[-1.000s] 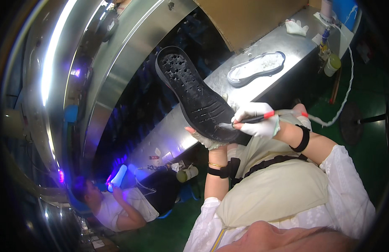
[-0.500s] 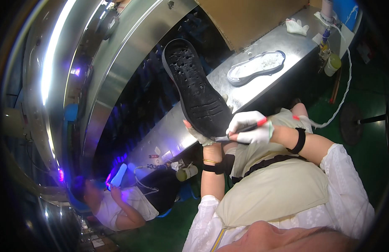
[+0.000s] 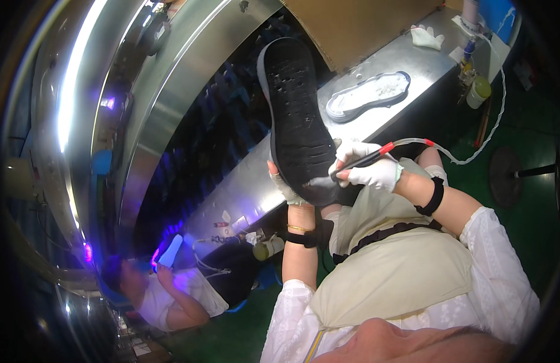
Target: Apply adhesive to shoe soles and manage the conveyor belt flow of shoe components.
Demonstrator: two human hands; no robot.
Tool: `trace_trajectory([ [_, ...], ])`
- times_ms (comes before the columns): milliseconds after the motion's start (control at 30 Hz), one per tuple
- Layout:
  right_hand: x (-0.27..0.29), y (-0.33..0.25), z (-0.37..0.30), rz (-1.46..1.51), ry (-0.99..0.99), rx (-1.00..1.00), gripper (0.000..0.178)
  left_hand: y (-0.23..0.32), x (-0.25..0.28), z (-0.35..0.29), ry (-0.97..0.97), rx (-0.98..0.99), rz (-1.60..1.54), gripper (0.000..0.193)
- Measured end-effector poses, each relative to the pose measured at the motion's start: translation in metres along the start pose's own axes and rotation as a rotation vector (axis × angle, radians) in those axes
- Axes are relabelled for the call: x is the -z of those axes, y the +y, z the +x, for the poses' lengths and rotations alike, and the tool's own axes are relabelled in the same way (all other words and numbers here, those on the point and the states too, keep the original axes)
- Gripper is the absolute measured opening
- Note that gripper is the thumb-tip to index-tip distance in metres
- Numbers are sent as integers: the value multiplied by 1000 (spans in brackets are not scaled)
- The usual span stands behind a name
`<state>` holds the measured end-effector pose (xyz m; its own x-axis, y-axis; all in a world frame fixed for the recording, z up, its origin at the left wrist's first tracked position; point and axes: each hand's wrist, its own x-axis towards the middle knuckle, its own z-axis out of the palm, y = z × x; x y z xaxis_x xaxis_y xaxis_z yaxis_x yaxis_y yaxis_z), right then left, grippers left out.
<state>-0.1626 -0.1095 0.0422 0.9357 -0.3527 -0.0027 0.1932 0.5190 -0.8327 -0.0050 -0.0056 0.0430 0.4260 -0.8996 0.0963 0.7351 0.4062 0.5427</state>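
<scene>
A large black shoe sole, pitted with small holes at its far end and ridged across the middle, slants upright before me. My left hand, in a glove with bare fingertips, grips its near end from the left and below. In my gloved right hand is a dark-handled brush with red bands, joined to a pale hose. Its bristles lie against the sole's near end. Beyond my right hand, a second sole with a white, wet-looking inside rests on the metal bench.
The metal bench runs diagonally, beside a dark conveyor strip. A cardboard box, white glove and yellow-green-lidded pot are at far right. At lower left, a person holds a blue-lit sole.
The black sole has turned more upright, its far end swinging right and up. The brush has swung round from beside the sole's near edge onto its surface; more of the hose shows.
</scene>
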Motion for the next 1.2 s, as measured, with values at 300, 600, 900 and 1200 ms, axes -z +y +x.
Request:
trace_trajectory([
  [300, 9, -12, 0, -566, -181, 41, 12, 4, 2, 13, -22, 289, 22, 75],
  [600, 18, -16, 2, -340, -120, -12, 13, 0, -4, 29, 8, 448, 63, 61],
  [900, 34, -32, 5, -187, -159, -173, 13, 8, 4, 34, 65, 662, 152, 50],
  [1200, 50, -30, 6, -323, -63, -233, 16, 9, 19, 38, 234, 668, 322, 41],
])
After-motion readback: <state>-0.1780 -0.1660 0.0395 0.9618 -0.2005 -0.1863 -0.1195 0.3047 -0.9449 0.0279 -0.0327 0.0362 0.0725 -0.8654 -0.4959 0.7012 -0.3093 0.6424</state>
